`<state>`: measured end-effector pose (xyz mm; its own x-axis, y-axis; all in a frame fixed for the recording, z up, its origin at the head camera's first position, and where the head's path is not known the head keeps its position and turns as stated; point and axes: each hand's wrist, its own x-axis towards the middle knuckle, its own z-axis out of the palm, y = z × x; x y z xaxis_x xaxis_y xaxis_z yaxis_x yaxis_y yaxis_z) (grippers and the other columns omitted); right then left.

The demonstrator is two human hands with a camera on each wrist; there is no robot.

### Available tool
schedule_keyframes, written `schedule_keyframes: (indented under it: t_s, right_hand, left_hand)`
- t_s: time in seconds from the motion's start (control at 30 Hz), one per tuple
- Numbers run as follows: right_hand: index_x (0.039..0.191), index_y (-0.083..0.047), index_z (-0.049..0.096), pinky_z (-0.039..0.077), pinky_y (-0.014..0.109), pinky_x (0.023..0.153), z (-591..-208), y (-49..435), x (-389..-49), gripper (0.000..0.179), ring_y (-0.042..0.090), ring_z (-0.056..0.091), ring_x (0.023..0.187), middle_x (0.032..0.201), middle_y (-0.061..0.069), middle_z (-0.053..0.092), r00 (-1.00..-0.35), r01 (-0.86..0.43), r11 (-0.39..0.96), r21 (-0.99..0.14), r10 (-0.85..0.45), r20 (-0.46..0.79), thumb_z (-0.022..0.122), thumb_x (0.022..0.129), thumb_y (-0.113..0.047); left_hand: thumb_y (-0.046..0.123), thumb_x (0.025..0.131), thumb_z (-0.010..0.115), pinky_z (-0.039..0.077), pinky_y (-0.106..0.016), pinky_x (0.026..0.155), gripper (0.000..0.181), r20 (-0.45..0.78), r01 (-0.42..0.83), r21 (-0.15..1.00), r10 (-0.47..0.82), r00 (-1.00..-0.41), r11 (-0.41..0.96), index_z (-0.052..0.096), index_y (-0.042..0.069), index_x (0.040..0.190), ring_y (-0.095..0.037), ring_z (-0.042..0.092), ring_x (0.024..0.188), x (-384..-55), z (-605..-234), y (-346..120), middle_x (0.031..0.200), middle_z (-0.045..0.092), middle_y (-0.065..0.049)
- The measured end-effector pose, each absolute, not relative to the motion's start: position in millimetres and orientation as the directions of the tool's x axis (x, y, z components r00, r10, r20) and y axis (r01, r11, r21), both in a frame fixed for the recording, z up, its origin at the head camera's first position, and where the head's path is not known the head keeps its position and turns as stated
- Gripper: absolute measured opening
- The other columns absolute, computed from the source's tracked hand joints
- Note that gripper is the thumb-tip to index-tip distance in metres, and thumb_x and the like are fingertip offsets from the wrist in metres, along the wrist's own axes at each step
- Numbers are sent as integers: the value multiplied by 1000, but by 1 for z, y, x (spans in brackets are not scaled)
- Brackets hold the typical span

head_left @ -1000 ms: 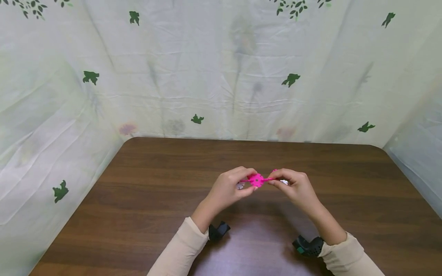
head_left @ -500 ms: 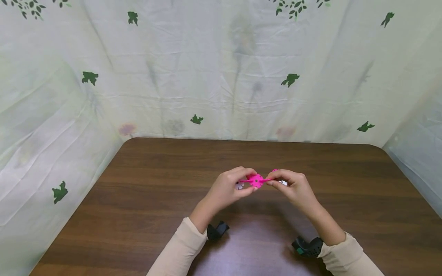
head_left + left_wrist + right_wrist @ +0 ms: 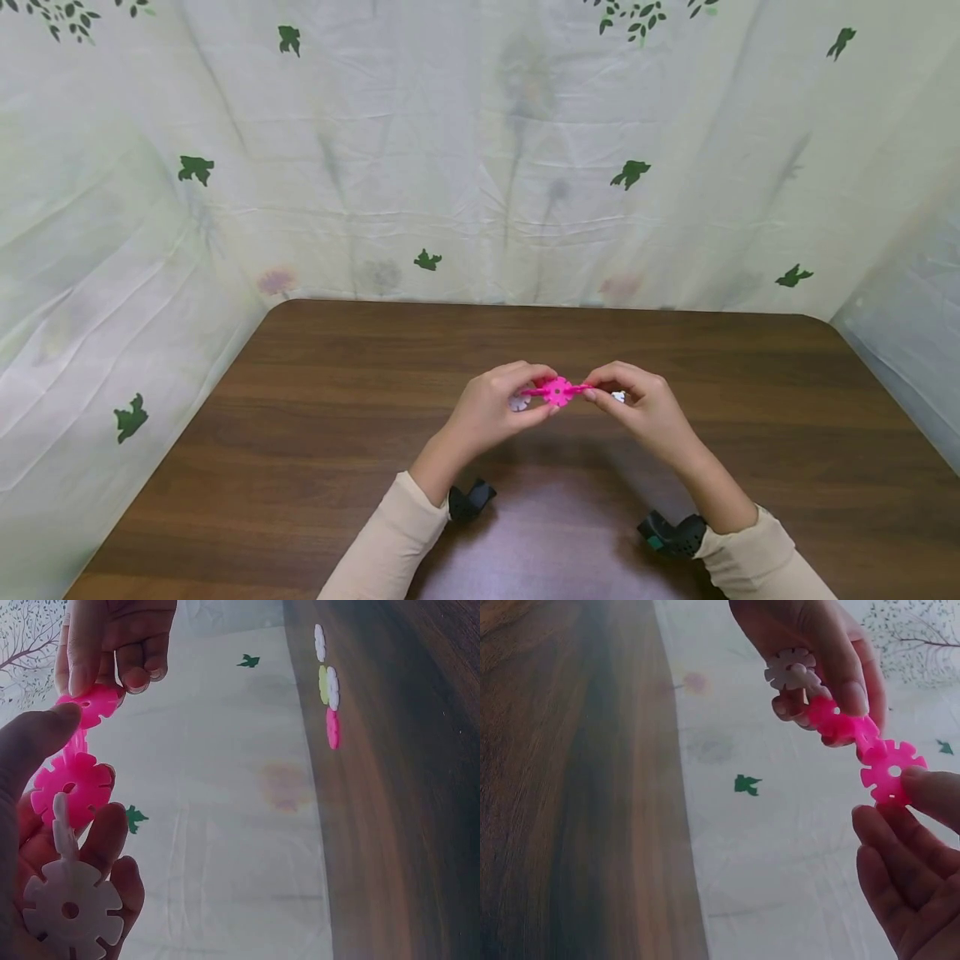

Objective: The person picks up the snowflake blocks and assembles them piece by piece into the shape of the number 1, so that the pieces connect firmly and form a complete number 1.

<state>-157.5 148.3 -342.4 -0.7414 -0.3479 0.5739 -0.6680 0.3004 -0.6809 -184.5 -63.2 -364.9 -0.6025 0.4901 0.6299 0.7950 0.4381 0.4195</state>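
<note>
Both hands hold a small chain of notched plastic snowflake discs above the table. My left hand (image 3: 498,404) grips its left part; in the left wrist view a white disc (image 3: 73,907) lies at the near end, and a pink disc (image 3: 71,787) sits farther along. A pale disc seen edge-on (image 3: 63,825) stands between those two. With thumb and fingers my right hand (image 3: 637,404) pinches the pink end disc (image 3: 892,772). In the head view, one pink disc (image 3: 557,391) faces the camera between the hands. Fingers hide parts of the joints.
On the brown wooden table (image 3: 337,400) lie loose discs: white (image 3: 320,643), yellow (image 3: 323,684), another white (image 3: 333,690) and pink (image 3: 333,729). The right hand mostly hides them in the head view. A pale printed curtain (image 3: 450,167) hangs behind the table.
My right hand has shifted slightly, its fingers a little farther from the middle pink disc. It now covers the loose pink disc behind it. The left hand stays nearly still.
</note>
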Motion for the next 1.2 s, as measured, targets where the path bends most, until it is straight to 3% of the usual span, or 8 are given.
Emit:
schedule_keyframes:
  t_s: [0.17, 0.3, 0.67, 1.0, 1.2]
  right_hand:
    - [84, -1, 64, 41, 20, 50, -339, 147, -154, 13, 10, 53, 65, 80, 7, 62, -757, -652, 321, -687, -335, 561, 65, 75, 9]
    - [84, 2, 62, 44, 23, 49, -341, 147, -154, 12, 17, 57, 64, 77, 12, 62, -765, -641, 293, -710, -327, 555, 64, 76, 10]
    - [85, 6, 59, 47, 24, 51, -351, 146, -158, 13, 19, 58, 60, 70, 15, 59, -799, -571, 163, -804, -332, 500, 59, 77, 16]
    - [90, 5, 59, 51, 34, 59, -370, 148, -167, 8, 28, 60, 62, 75, 14, 60, -850, -458, 70, -886, -325, 414, 59, 83, 5]
    - [91, 9, 57, 51, 38, 62, -371, 145, -165, 9, 24, 61, 62, 73, 15, 57, -880, -384, 24, -923, -311, 358, 58, 85, 2]
  left_hand:
    - [22, 72, 75, 43, -16, 66, 32, 633, 793, 422, 484, -604, 439, 65, 13, 100, -3, 53, 74, -184, -365, -63, 87, 61, 7]
    - [22, 71, 76, 44, -16, 67, 33, 636, 793, 417, 481, -603, 444, 65, 13, 101, -2, 54, 75, -184, -366, -63, 89, 61, 6]
    - [26, 71, 77, 39, -22, 64, 35, 683, 841, 285, 518, -515, 460, 66, 9, 99, -5, 56, 75, -182, -362, -59, 90, 65, 2]
    - [30, 70, 77, 37, -20, 60, 37, 708, 843, 197, 522, -475, 500, 65, 12, 99, -4, 54, 72, -181, -366, -53, 86, 63, 5]
    - [30, 70, 77, 35, -20, 56, 37, 723, 829, 190, 497, -480, 525, 65, 12, 100, -4, 50, 65, -179, -366, -50, 82, 62, 6]
